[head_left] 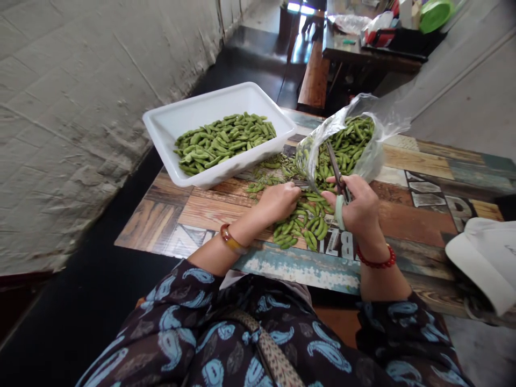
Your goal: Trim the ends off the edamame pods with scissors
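Note:
My right hand (360, 207) grips a pair of scissors (337, 172) by the pale green handle, blades pointing up toward the bag mouth. The fingers of my left hand (280, 201) are curled closed just left of the scissors; what they pinch, if anything, is hidden. Loose green soybean pods (304, 223) lie on the table under and between both hands. Beyond them a clear plastic bag (377, 156) lies with its mouth toward me, full of more pods. At the back left, a white plastic tub (220, 174) holds a heap of pods (226, 141).
The wood-patterned table (209, 209) runs along a rough white wall (80, 107) on the left, with dark floor between. Stem scraps (278, 164) lie beside the tub. A white cap (489, 258) sits at the right edge. Another table (346, 45) and a bench (314, 80) stand behind.

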Demonstrator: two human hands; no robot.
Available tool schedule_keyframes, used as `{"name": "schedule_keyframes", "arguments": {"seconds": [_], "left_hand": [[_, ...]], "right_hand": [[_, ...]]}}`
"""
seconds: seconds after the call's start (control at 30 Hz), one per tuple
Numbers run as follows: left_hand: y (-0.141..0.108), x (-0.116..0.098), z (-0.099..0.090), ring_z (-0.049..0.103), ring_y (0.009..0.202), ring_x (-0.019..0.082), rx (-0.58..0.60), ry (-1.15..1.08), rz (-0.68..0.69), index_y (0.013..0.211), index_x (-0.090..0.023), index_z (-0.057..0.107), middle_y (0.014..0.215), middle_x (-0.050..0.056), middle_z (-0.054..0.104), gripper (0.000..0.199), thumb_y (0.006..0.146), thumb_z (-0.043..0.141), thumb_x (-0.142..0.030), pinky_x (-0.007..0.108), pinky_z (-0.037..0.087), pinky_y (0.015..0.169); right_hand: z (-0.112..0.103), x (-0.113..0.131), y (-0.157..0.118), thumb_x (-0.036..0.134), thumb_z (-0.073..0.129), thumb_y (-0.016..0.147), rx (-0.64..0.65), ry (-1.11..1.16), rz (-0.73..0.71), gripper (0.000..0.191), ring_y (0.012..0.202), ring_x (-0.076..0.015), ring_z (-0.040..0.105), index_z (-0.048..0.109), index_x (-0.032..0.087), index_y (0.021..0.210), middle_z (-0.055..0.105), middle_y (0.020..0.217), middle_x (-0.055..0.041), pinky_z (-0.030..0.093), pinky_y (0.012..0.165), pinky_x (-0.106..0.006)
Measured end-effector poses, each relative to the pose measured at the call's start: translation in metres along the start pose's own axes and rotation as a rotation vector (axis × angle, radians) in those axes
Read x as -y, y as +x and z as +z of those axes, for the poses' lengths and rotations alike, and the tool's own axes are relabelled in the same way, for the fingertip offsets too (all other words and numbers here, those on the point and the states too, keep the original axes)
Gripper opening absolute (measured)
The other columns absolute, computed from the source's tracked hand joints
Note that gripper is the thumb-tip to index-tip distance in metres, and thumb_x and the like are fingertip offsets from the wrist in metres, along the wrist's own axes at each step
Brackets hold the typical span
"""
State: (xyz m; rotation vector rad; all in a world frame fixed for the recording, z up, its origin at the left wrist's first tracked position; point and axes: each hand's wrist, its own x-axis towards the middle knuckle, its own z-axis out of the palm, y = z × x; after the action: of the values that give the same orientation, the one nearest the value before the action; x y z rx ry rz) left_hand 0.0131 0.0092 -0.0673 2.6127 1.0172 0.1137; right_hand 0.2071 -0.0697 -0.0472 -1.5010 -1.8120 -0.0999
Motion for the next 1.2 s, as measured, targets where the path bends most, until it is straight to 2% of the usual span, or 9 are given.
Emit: {"name": "schedule_keyframes", "arguments": {"seconds": [0.1,0.2,0.37,0.47,0.6,0.73,0.83,1.03,1.2], "left_hand": [[-0.001,0.011,-0.002,0.061,0.087,0.020,-0.119,-0.212,0.027,0.093,-0.016,0.064,0.098,0.009,0.066,0.014,0.084,0.055,-0.017,0.031,0.047,0.075],[-0.001,0.027,-0.009,0.055,0.073,0.014,-0.255,-0.599,-0.006,0.085,-0.015,0.058,0.081,0.004,0.061,0.007,0.079,0.055,-0.016,0.028,0.044,0.068],[-0.001,0.035,-0.018,0.045,0.052,0.009,-0.192,-1.148,-0.146,0.097,-0.018,0.058,0.071,-0.002,0.056,0.022,0.079,0.045,-0.017,0.022,0.032,0.048],[0.004,0.025,-0.015,0.049,0.054,0.009,-0.120,-1.080,-0.082,0.087,-0.017,0.061,0.067,-0.002,0.057,0.015,0.080,0.048,-0.019,0.023,0.038,0.052],[0.018,0.001,-0.006,0.065,0.081,0.017,-0.080,-0.594,0.062,0.094,-0.016,0.072,0.089,0.005,0.072,0.019,0.087,0.057,-0.025,0.029,0.050,0.076],[0.030,-0.024,0.003,0.068,0.097,0.025,-0.039,-0.086,0.050,0.104,-0.018,0.074,0.103,0.011,0.072,0.026,0.089,0.062,-0.035,0.034,0.051,0.083],[0.034,-0.033,0.007,0.068,0.099,0.026,-0.021,0.027,0.035,0.106,-0.018,0.071,0.104,0.012,0.071,0.027,0.088,0.065,-0.036,0.033,0.051,0.084],[0.025,-0.007,-0.002,0.064,0.085,0.022,-0.039,-0.105,0.050,0.087,-0.015,0.068,0.090,0.009,0.070,0.018,0.091,0.054,-0.026,0.030,0.046,0.075],[0.001,0.026,-0.013,0.051,0.064,0.012,-0.089,-0.686,-0.047,0.078,-0.013,0.066,0.069,0.001,0.059,0.025,0.089,0.056,-0.033,0.025,0.037,0.061]], "right_hand": [[-0.002,-0.001,0.001,0.041,0.069,0.088,-0.019,0.020,0.013,0.023,0.074,-0.0232,0.059,0.068,0.021,0.100,0.062,0.079,-0.0040,0.050,0.071,-0.038],[-0.004,-0.002,0.002,0.039,0.070,0.087,-0.022,0.031,0.039,0.022,0.074,-0.0226,0.059,0.069,0.022,0.101,0.062,0.079,-0.0034,0.051,0.072,-0.038],[-0.006,-0.003,0.003,0.039,0.068,0.088,-0.038,0.018,0.060,0.022,0.073,-0.0218,0.060,0.068,0.022,0.101,0.063,0.080,-0.0034,0.052,0.072,-0.037],[-0.007,-0.003,0.003,0.041,0.068,0.089,-0.027,-0.005,0.063,0.023,0.071,-0.0211,0.059,0.067,0.022,0.103,0.064,0.081,-0.0038,0.052,0.071,-0.037],[-0.008,-0.002,0.004,0.043,0.067,0.090,-0.026,0.005,0.042,0.025,0.072,-0.0211,0.059,0.067,0.021,0.102,0.065,0.082,-0.0044,0.052,0.071,-0.036],[-0.010,-0.002,0.004,0.043,0.067,0.090,-0.050,0.010,0.074,0.025,0.071,-0.0203,0.059,0.068,0.022,0.103,0.064,0.082,-0.0036,0.052,0.070,-0.036],[-0.011,-0.004,0.005,0.042,0.068,0.089,-0.061,0.017,0.094,0.025,0.072,-0.0197,0.059,0.068,0.022,0.103,0.064,0.083,-0.0031,0.052,0.071,-0.035],[-0.015,-0.005,0.007,0.037,0.070,0.087,-0.099,0.034,0.096,0.020,0.075,-0.0198,0.061,0.068,0.021,0.100,0.063,0.081,-0.0022,0.053,0.073,-0.035],[-0.013,-0.001,0.006,0.037,0.070,0.088,-0.063,0.074,0.093,0.022,0.075,-0.0203,0.061,0.068,0.021,0.102,0.063,0.083,-0.0028,0.052,0.073,-0.035]]}}
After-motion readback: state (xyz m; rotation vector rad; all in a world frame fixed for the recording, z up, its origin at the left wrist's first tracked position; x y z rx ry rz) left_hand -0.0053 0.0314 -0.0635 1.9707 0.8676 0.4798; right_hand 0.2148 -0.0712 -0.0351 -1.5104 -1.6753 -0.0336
